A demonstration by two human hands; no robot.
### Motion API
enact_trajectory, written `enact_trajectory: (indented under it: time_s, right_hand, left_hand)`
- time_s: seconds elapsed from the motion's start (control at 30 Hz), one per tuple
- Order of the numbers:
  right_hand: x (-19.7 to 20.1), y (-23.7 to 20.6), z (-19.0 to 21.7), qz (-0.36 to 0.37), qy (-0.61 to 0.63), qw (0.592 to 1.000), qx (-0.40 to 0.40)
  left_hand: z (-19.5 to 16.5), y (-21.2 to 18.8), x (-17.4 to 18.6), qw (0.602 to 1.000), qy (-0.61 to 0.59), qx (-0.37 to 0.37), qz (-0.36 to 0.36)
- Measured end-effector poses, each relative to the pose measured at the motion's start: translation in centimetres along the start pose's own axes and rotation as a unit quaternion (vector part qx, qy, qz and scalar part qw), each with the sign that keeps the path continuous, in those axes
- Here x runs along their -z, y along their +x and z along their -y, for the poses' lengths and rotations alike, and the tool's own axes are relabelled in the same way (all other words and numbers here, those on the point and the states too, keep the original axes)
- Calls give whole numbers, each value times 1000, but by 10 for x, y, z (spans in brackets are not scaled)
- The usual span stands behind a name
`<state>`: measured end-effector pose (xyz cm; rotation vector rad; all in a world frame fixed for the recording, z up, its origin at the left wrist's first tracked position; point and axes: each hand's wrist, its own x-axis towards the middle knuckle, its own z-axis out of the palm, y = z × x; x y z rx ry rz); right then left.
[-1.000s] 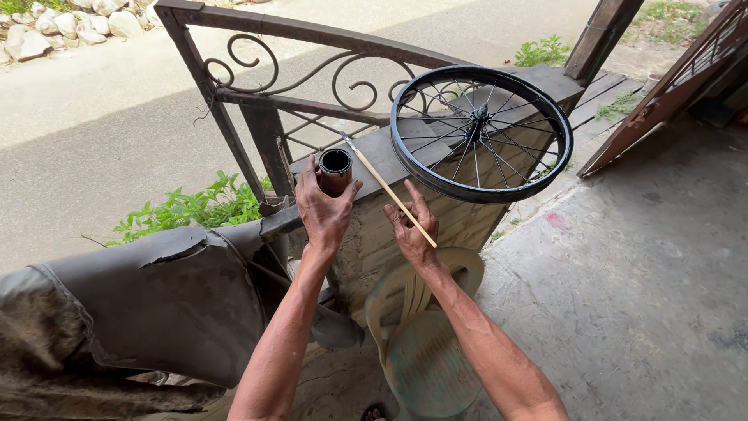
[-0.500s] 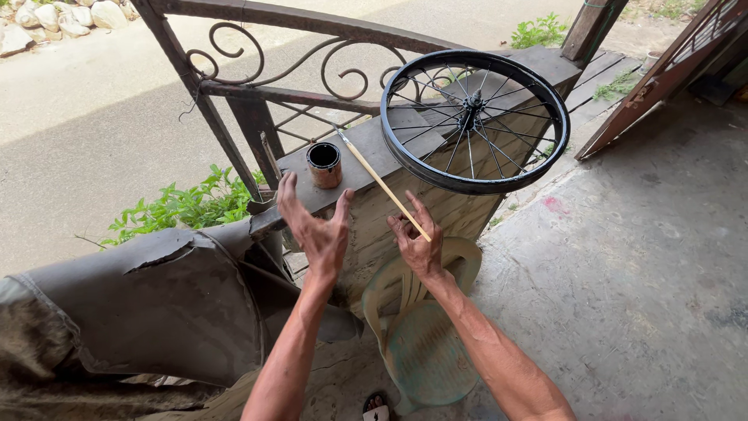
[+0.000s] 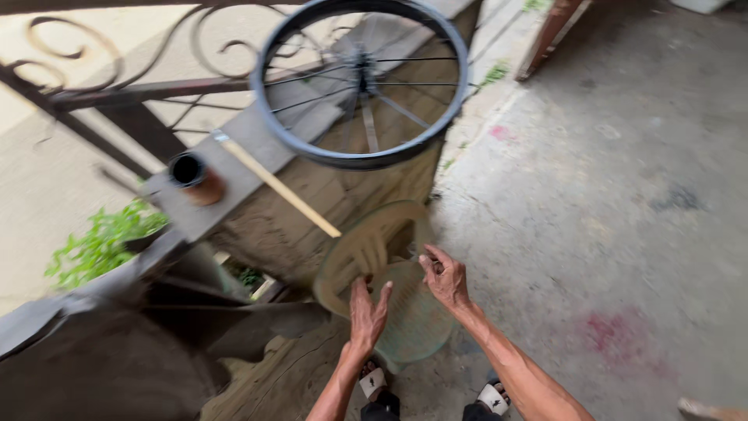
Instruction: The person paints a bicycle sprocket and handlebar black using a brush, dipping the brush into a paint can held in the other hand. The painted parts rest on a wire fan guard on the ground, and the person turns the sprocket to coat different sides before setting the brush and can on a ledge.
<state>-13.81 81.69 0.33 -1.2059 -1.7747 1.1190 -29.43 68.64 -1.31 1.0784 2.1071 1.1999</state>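
Observation:
My left hand (image 3: 368, 310) hangs open, fingers spread, just above the seat of a pale green plastic chair (image 3: 417, 327). My right hand (image 3: 444, 277) is beside it, fingers loosely bent and empty, close to the chair's rounded back. Up on the concrete ledge (image 3: 257, 136) stands a small rusty can (image 3: 195, 179) with a dark inside. A thin wooden stick (image 3: 276, 185) lies beside the can, its near end jutting over the ledge's edge. A black spoked bicycle wheel (image 3: 358, 160) rests on the ledge to the right. Neither hand touches the can, stick or wheel.
A rusty scrolled iron railing (image 3: 117, 90) runs along the ledge. A dark tarp-like cover (image 3: 117, 351) lies at the lower left, with green weeds (image 3: 101, 245) behind it. Stained concrete floor (image 3: 608, 218) spreads to the right. My sandalled feet (image 3: 492, 398) show at the bottom.
Both hands dropped from the ledge down to the chair. The can stays on the ledge and the stick has been let go there. The view tilted downward.

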Motion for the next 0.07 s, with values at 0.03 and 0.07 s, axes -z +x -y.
enact_trajectory:
  time_s: [0.03, 0.07]
  right_hand:
    - [19, -5, -10, -9, -4, 1000, -17]
    - [40, -8, -19, -19, -7, 999, -27]
  left_hand:
    - [0, 0, -16, 1000, 11, -6, 4]
    - [0, 0, -32, 1000, 21, -13, 8]
